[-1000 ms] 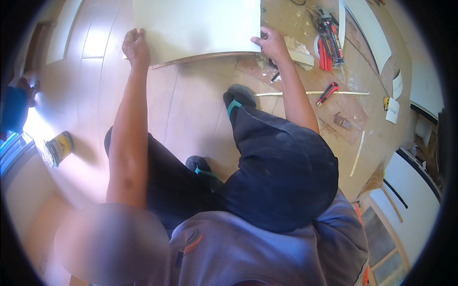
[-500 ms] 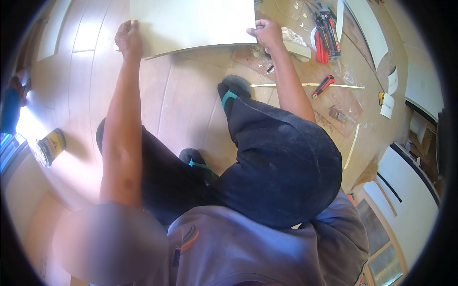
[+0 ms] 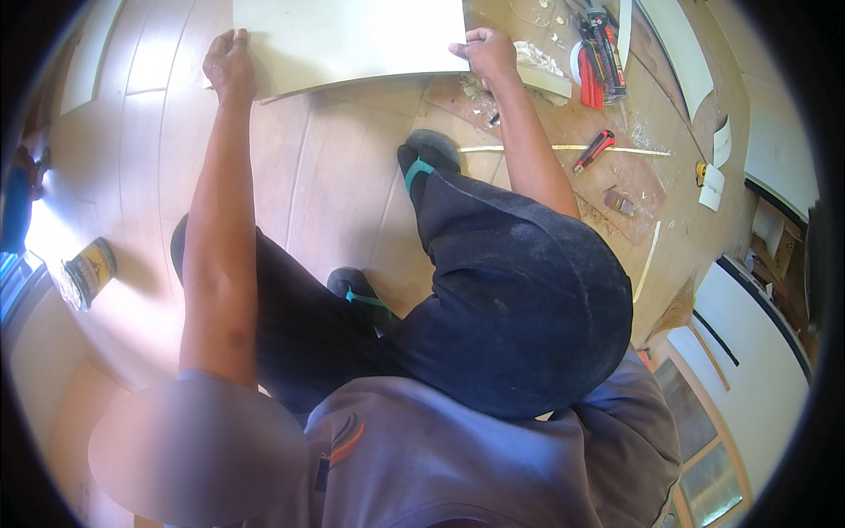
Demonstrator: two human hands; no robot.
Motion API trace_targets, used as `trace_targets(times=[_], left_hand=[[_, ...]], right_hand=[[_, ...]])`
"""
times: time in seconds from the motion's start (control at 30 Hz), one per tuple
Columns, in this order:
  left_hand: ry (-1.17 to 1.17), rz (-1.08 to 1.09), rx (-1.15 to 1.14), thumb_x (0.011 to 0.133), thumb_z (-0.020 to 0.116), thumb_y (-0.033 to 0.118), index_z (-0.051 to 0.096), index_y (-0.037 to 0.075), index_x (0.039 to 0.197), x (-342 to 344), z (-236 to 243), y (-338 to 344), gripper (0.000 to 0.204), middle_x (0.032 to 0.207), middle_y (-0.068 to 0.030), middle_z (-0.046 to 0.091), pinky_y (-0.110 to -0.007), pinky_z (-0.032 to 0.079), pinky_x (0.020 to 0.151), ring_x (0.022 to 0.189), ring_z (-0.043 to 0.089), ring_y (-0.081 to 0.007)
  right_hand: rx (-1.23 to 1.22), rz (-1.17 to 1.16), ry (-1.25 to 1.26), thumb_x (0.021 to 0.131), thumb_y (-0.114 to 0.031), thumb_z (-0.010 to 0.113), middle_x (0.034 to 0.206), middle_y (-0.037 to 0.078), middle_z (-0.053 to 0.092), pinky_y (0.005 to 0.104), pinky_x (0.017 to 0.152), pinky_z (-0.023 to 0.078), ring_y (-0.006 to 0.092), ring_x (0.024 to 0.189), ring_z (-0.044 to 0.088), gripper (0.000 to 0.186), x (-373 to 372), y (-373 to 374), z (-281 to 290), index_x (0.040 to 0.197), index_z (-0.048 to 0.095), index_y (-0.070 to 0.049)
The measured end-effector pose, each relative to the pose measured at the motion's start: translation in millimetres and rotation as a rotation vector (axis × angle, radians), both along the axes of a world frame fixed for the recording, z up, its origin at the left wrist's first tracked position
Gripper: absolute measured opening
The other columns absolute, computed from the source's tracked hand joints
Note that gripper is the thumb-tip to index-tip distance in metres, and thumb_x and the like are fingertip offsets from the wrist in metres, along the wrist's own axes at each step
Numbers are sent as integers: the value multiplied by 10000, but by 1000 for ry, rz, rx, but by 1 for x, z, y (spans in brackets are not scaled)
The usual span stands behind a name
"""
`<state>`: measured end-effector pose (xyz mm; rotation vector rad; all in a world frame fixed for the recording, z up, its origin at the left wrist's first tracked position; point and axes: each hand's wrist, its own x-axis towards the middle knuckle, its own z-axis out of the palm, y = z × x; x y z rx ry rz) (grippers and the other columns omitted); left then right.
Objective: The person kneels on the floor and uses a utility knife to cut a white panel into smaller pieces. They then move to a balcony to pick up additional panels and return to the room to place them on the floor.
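Note:
A large white panel [image 3: 352, 44] lies in front of me at the top of the view, its far part cut off by the picture's edge. My left hand [image 3: 231, 66] is closed on the panel's left edge, near its front corner. Across from it, my right hand [image 3: 489, 55] grips the right edge, the thumb or a fingertip reaching onto the top face. Just beyond my right hand lie a crumpled whitish cloth [image 3: 539, 58] and a pale strip of board [image 3: 546, 84].
On the floor to the right lie a red utility knife [image 3: 595, 150], a red-and-black tool bundle [image 3: 598, 62], a small block plane-like tool [image 3: 620, 201] and thin pale strips [image 3: 648, 262]. A can [image 3: 90, 269] stands left. White panels [image 3: 744, 321] are at right. Another person's hand [image 3: 41, 167] shows far left.
The panel and both my hands have shifted slightly up and left in the picture, as has the surrounding floor. My grip on both edges stays the same.

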<state>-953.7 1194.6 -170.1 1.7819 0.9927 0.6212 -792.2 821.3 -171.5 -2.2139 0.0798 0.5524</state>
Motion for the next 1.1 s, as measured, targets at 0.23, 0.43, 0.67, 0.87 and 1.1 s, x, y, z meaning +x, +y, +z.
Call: trace_targets(times=[0.23,0.43,0.67,0.87,1.1], left_hand=[[6,18,-13,962,696,235,680,-62,1221,-1,1,-3,395,1163,-186,719,-381,509,950,1065,663,-273],[-8,20,5,959,700,230,684,-63,1214,2,-4,4,388,1142,-178,724,-375,508,943,1053,663,-263],[-68,40,-66,953,716,218,690,-67,1197,2,-9,3,376,1125,-165,727,-352,512,922,1028,662,-234],[-61,42,-63,947,724,221,696,-59,1192,-1,-6,1,372,1107,-154,733,-352,519,905,1005,668,-230],[-36,67,-35,952,719,236,713,-44,1155,-2,-8,1,346,1057,-142,736,-361,523,885,973,670,-224]], right_hand=[[-28,-6,-19,709,-176,927,931,120,781,342,794,559,200,815,721,324,-5,1,3,952,772,-29],[-91,37,-110,706,-211,931,913,110,781,343,793,562,203,806,726,326,-8,4,5,942,774,-49],[-82,47,-121,702,-223,936,881,89,778,327,784,562,187,804,725,338,-7,2,1,943,768,-57],[-106,43,-108,699,-233,940,889,79,779,322,781,560,182,800,723,346,-9,3,6,936,765,-52],[-119,66,-99,704,-235,939,903,83,781,323,791,564,176,808,726,355,-6,3,1,952,765,-52]])
